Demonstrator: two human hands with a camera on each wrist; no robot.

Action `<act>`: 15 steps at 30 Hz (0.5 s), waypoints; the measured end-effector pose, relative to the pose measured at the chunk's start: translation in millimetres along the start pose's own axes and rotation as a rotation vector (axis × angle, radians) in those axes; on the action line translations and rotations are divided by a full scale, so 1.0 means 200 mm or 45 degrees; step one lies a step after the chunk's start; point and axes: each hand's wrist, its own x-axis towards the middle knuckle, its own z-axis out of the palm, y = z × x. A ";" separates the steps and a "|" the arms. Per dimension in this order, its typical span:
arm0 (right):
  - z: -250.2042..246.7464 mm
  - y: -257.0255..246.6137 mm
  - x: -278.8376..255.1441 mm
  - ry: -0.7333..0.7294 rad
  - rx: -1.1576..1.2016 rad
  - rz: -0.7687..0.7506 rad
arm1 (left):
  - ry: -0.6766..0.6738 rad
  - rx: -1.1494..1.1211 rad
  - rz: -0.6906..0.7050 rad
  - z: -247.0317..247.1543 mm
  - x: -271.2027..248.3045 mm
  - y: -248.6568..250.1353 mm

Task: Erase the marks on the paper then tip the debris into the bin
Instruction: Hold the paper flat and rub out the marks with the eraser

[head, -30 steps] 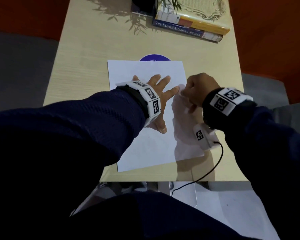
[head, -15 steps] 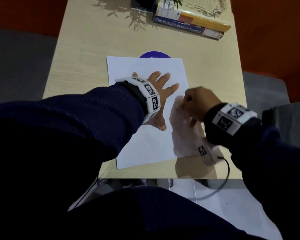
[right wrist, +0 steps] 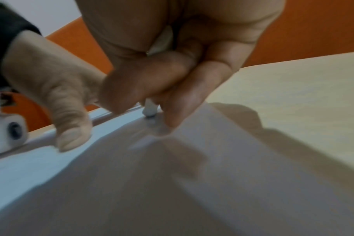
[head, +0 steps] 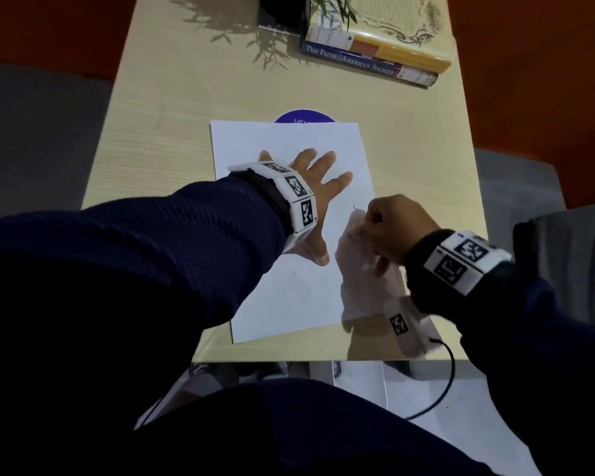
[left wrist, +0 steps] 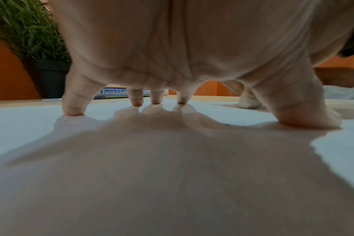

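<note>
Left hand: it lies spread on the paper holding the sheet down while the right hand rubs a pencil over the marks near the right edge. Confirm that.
Wrong in one respect: the right hand pinches a small white eraser, not a pencil, as the right wrist view shows. The rest stands: the left hand lies spread on the paper, and the rubbing is near its right edge.

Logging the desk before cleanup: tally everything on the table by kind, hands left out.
Paper: 1
Eraser: 1
Books: 2
Potted plant: 1
Purple disc: 1
Total: 6
</note>
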 end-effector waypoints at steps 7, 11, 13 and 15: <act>0.00 -0.05 -0.02 0.080 -0.077 -0.070 | 0.010 -0.024 -0.007 0.00 -0.01 0.00; -0.04 -0.07 0.01 0.103 -0.198 -0.150 | 0.036 -0.029 -0.012 0.01 -0.01 -0.01; -0.10 -0.09 0.07 0.185 -0.201 -0.175 | 0.033 -0.040 -0.021 0.00 -0.02 -0.01; -0.07 -0.09 0.06 0.147 -0.225 -0.222 | 0.049 -0.049 -0.022 0.01 -0.02 -0.01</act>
